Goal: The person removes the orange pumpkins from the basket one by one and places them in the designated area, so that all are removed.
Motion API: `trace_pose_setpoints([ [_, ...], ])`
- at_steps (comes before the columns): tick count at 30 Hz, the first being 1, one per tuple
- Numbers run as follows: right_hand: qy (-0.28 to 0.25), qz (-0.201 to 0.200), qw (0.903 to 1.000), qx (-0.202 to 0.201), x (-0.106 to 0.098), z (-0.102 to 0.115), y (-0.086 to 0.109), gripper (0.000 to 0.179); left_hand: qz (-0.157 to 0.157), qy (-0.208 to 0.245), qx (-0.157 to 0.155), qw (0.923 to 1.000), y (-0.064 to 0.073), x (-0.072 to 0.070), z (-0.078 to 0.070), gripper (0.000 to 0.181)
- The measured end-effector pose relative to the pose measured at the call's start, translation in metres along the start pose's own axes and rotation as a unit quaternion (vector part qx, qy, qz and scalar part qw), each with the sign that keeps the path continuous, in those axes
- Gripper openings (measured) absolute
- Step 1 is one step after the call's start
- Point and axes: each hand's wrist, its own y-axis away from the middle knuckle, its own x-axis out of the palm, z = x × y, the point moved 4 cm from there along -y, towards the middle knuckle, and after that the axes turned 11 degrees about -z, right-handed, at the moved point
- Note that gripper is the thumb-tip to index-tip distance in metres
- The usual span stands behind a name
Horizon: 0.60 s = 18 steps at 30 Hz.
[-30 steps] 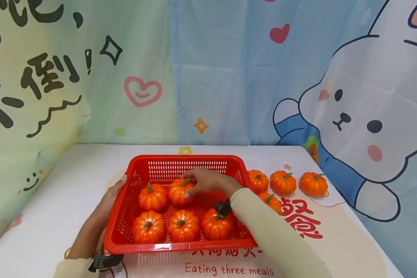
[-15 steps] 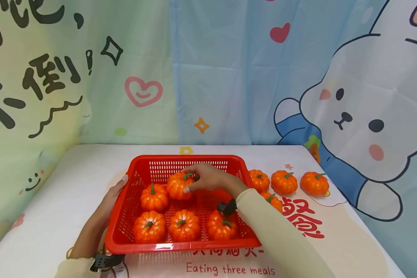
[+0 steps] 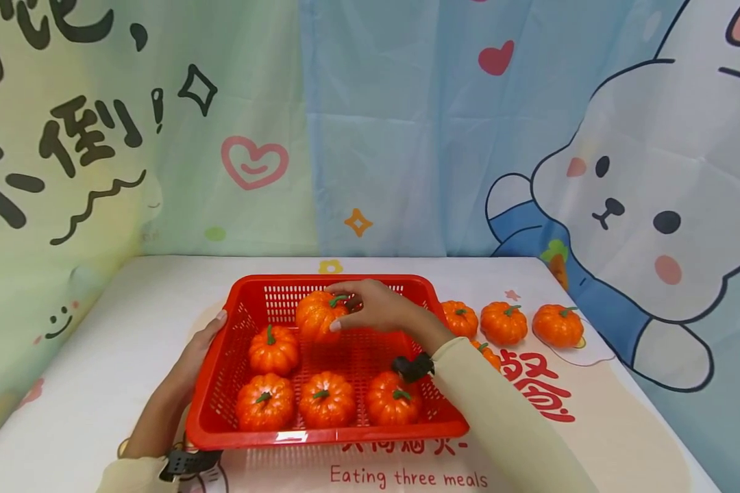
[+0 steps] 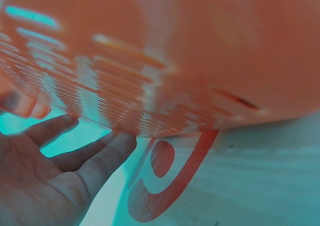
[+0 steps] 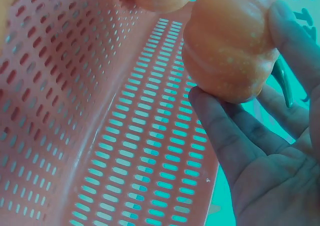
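Observation:
My right hand point(image 3: 376, 306) holds a small orange pumpkin point(image 3: 318, 316) with a green stem above the floor of a red plastic basket point(image 3: 327, 435). In the right wrist view, the thumb and fingers point(image 5: 220, 136) grip the pumpkin point(image 5: 230, 46) from opposite sides. My left hand point(image 3: 200, 342) is at the basket's left side. Its fingers are nearly straight in the left wrist view, with the fingertips point(image 4: 125, 141) right at the slotted outer wall. Several more pumpkins sit in the basket, among them one pumpkin point(image 3: 274, 350) just left of the held one.
To the right of the basket, several pumpkins stand on the printed white tablecloth point(image 3: 623, 424), one pumpkin point(image 3: 558, 326) farthest right. A pumpkin point(image 3: 488, 355) near the basket's right wall is partly behind my right sleeve point(image 3: 506, 411). A cartoon-printed curtain point(image 3: 395, 137) hangs behind the table.
My right hand has lifted the gripped pumpkin off the basket's floor, up and slightly away. The front-right pumpkin has shifted a little right. My left hand stays at the basket's side.

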Motion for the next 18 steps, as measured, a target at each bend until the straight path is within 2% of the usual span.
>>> trace_pose_setpoints([
  [6, 0.013, -0.008, 0.9999, -0.008, -0.006, 0.000, 0.009, 0.069, -0.004, -0.004, -0.004, 1.0000, 0.000, -0.001, 0.000, 0.064],
  [14, -0.026, -0.019, 0.9990, -0.031, -0.011, 0.005, 0.016, 0.067, -0.004, -0.001, 0.003, 1.0000, 0.000, -0.001, 0.000, 0.064],
  [18, -0.037, -0.022, 0.9983, -0.039, -0.014, 0.010, 0.021, 0.067, -0.008, -0.001, -0.004, 1.0000, 0.000, -0.001, 0.001, 0.065],
])
